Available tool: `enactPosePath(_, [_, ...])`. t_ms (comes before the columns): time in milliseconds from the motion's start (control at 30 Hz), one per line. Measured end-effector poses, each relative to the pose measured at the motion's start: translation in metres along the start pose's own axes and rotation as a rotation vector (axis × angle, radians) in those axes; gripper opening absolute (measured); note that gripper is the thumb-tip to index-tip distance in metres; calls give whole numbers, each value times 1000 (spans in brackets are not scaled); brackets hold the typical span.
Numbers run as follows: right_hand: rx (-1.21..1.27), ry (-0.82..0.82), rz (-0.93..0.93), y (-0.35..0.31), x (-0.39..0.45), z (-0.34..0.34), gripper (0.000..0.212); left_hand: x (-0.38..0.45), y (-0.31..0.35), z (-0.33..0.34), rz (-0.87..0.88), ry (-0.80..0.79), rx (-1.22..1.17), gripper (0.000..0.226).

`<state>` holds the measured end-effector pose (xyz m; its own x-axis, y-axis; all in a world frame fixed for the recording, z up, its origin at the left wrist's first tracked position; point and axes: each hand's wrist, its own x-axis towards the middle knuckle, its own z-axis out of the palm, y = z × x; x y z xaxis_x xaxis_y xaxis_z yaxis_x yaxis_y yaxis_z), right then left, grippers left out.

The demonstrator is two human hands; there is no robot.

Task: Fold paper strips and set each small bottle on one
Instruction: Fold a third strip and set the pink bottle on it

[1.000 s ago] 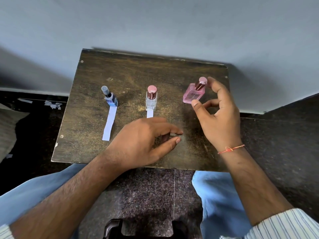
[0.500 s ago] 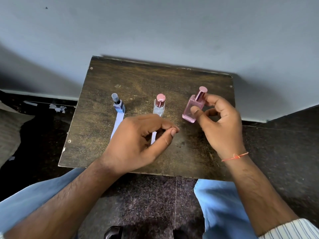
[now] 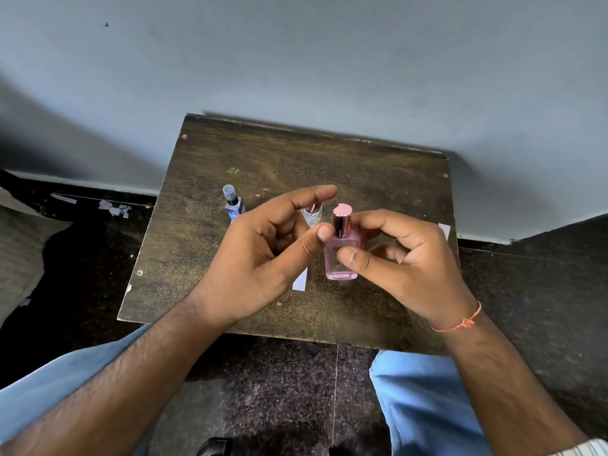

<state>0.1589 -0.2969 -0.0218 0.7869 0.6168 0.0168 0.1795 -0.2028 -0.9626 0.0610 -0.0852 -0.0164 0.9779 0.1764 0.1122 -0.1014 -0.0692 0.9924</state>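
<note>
Two hands over scuffed wooden table [image 3: 204,225]: right hand [image 3: 404,264] grip pinching square pink glass bottle [image 3: 340,255], left hand [image 3: 260,258] fingers apart.

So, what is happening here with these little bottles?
A person sits at a small wooden table and holds the pink bottle in the right hand, lifted in front of them. The left hand is open beside it, thumb near the pink cap. Behind the hands, a blue bottle and a clear bottle stand on the table; a white paper strip shows under the left hand. Another strip lies at the right edge, bearing no bottle.
</note>
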Motion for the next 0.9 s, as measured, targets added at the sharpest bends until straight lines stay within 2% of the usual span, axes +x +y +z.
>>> enactPosePath(233, [-47, -86, -22, -8, 1, 1, 29, 0, 3, 2, -46, -89, 28, 32])
enactPosePath(533, [-79, -89, -30, -14, 0, 1, 32, 1, -2, 2, -57, -53, -5, 25])
enactPosePath(767, [-75, -99, -40, -14, 1, 0, 32, 5, 1, -4, 9, 26, -86, 19])
enactPosePath(900, [-70, -71, -45, -15, 0, -1, 31, 7, 6, -20, -125, -12, -121, 22])
